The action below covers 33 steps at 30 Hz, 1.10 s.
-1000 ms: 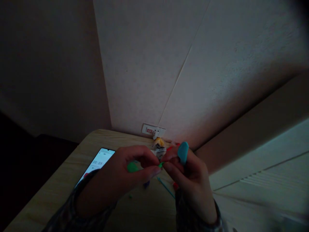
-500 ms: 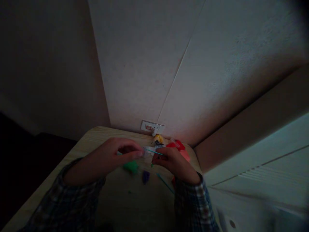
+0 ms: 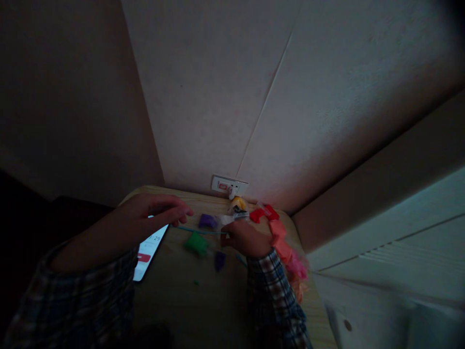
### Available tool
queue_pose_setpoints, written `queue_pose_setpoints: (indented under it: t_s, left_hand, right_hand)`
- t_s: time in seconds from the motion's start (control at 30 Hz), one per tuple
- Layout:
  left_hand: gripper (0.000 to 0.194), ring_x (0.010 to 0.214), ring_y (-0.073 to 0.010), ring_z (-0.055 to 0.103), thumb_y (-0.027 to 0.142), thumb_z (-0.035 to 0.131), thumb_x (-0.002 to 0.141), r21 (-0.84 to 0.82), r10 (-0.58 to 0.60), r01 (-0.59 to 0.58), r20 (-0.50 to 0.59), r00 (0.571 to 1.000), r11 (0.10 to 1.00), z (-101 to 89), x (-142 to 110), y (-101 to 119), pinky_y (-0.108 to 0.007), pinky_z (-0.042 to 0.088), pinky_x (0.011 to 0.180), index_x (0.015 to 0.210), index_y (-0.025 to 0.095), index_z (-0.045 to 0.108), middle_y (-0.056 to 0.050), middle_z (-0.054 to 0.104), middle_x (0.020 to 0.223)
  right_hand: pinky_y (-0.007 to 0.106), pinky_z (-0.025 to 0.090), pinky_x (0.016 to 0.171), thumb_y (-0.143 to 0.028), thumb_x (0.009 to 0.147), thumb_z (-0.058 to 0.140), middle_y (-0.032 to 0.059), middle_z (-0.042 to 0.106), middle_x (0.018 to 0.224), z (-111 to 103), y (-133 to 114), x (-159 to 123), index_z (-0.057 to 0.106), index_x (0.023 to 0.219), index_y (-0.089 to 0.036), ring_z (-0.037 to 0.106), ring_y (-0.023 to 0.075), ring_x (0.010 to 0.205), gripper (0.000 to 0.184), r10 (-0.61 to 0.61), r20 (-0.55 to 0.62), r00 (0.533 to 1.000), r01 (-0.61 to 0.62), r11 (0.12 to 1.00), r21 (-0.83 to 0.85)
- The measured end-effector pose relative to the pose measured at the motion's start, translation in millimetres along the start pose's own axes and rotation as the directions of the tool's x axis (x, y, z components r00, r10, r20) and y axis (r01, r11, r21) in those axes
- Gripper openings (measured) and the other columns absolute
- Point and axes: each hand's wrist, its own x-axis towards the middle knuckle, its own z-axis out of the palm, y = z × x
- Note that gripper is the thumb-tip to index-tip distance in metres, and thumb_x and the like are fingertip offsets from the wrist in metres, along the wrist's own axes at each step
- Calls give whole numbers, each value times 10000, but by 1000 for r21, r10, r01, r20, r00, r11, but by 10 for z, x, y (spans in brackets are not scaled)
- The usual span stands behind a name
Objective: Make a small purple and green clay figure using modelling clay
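My right hand (image 3: 247,238) is closed in a pinch on a thin teal stick (image 3: 203,231), which points left, almost level, above the table. My left hand (image 3: 162,211) is held up at the left with its fingers stretched out. Its fingertips are close to the stick's far end; I cannot tell whether they touch. Below the stick lies a green packet (image 3: 196,244), with a purple packet (image 3: 208,221) behind it. A smaller dark purple piece (image 3: 220,261) lies nearer me. Another teal stick (image 3: 241,260) shows partly beside my right wrist.
A lit phone (image 3: 145,261) lies under my left forearm, partly covered. Red (image 3: 257,215), salmon (image 3: 278,228) and pink (image 3: 296,266) packets line the table's right side. A yellow packet (image 3: 239,202) sits below the wall socket (image 3: 229,185) and its plug. A green crumb (image 3: 196,282) lies in front.
My left hand has moved left, uncovering the purple packet and part of the phone. My right hand has shifted slightly left with the stick, and more packets show at the right.
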Motion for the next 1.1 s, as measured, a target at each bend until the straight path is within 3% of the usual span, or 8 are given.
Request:
queue_pose_setpoints:
  t_s: [0.3,0.4,0.47,0.63,0.9,1.1]
  left_hand:
    - [385,730,-187,615,501,461,807,41,-35,33,47,998,999,-6,-4,54,-239,436,639,807,192,691,-10,688,739]
    - [337,706,-178,610,487,534,783,78,-41,31,122,992,996,49,11,52,-234,427,622,786,191,695,0,682,718]
    - [286,740,-174,620,437,557,792,48,-18,10,169,985,999,112,21,76,-232,439,655,824,191,697,-2,695,771]
    - [254,716,-153,616,392,623,762,-110,62,-42,184,981,993,249,17,209,-224,464,651,910,191,674,-2,691,799]
    - [160,719,-140,616,343,622,770,-336,152,-99,135,979,937,286,-13,373,-210,470,659,792,185,636,18,664,741]
    - [150,689,-129,600,321,622,772,-429,143,-68,144,979,901,275,-65,456,-206,458,644,727,179,610,27,643,696]
  right_hand:
    - [211,367,585,-158,787,619,1,652,733,3,11,27,722,812,-196,593,126,691,112,-11,-35,999,13,998,68]
    - [197,365,581,-196,819,616,-22,624,707,-80,-59,-24,689,838,-178,554,106,654,78,-96,-120,988,125,957,262]
    - [189,356,563,-219,823,615,-37,596,684,-160,-137,-96,666,817,-169,514,91,618,72,-157,-215,964,241,855,459]
    - [199,273,477,-300,807,612,-65,441,564,-323,-341,-327,636,738,-180,374,78,519,141,-40,-405,913,299,742,600]
    - [198,242,428,-306,785,624,-75,358,508,-434,-601,-556,633,721,-181,317,75,470,141,83,-513,854,340,657,673]
    - [200,278,411,-332,789,618,-62,390,506,-482,-679,-667,642,728,-206,352,86,459,142,72,-528,846,388,598,702]
